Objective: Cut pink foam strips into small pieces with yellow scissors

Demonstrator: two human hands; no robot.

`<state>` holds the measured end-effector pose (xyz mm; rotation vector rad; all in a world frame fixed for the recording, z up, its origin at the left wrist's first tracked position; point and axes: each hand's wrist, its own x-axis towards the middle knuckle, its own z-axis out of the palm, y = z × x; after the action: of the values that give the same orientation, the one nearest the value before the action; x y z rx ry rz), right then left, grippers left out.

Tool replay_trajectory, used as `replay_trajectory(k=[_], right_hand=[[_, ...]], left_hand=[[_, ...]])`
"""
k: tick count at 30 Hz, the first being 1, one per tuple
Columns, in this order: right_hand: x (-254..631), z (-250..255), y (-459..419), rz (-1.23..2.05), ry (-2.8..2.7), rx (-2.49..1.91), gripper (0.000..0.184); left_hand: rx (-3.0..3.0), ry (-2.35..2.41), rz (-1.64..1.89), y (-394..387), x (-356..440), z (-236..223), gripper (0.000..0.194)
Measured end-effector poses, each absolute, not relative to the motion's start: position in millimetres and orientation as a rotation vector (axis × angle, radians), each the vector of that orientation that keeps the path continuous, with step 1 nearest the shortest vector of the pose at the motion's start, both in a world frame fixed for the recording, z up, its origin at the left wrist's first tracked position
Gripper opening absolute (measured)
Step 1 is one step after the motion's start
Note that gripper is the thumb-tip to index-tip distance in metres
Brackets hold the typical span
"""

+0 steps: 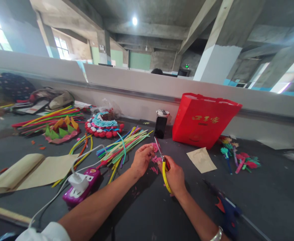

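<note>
My right hand (175, 175) is closed around the handles of a pair of scissors (166, 175) with yellow and red grips. Their blades point up and away, close to my left fingertips. My left hand (142, 160) is pinched at the edge of a small pink piece (155, 147), whose exact kind I cannot make out. Several pink scraps (156, 159) lie on the dark table between my hands. Just left of my left hand rests a bundle of fuzzy coloured craft stems (126, 144).
A purple power strip (82, 187) with a white plug and cable sits at left, near an open notebook (33, 172). A red bag (204, 120), a phone (161, 125), brown paper (201, 160), craft flowers (247, 162) and a glue gun (228, 214) surround my right side.
</note>
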<state>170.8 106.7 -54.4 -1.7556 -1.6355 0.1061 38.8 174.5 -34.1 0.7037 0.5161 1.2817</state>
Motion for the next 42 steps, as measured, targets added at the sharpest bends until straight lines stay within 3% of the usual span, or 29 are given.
replay_trajectory(k=[32, 42], right_hand=[[171.9, -50.1, 105.7, 0.093, -1.736, -1.771, 0.03], [171.6, -45.8, 104.1, 0.046, -1.792, -1.792, 0.027]], left_hand=[[0.758, 0.508, 1.153, 178.2, 35.6, -34.9, 0.023], [0.834, 0.508, 1.159, 177.6, 35.0, -30.5, 0.012]])
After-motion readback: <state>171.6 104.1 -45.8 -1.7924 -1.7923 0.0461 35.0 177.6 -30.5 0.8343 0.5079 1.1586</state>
